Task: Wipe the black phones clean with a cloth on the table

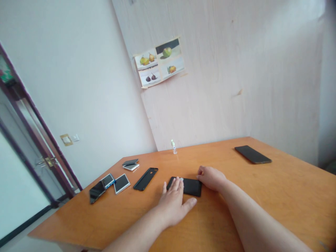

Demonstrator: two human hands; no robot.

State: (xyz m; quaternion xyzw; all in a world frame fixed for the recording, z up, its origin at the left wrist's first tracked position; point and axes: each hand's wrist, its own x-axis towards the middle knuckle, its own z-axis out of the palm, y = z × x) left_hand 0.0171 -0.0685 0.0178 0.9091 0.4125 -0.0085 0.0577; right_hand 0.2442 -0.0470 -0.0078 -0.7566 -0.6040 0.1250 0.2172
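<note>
A black smartphone (192, 187) lies flat on the wooden table, its dark screen facing up. My left hand (173, 203) rests on its left part with fingers stretched out and thumb spread away. A small whitish patch shows by those fingertips; what it is I cannot make out. At the phone's right end, my right hand (211, 177) has curled fingers gripping the edge near the corner. To the left of the phone lies an empty black phone case (145, 179), its hollow side up.
Left on the table (225, 224) are a white-framed phone (122, 183), overlapping phones (98, 190) and a small stack (130, 164). A clear pump bottle (174, 148) stands at the back edge. A black tablet-like slab (252, 154) lies far right. Behind rises a pale board.
</note>
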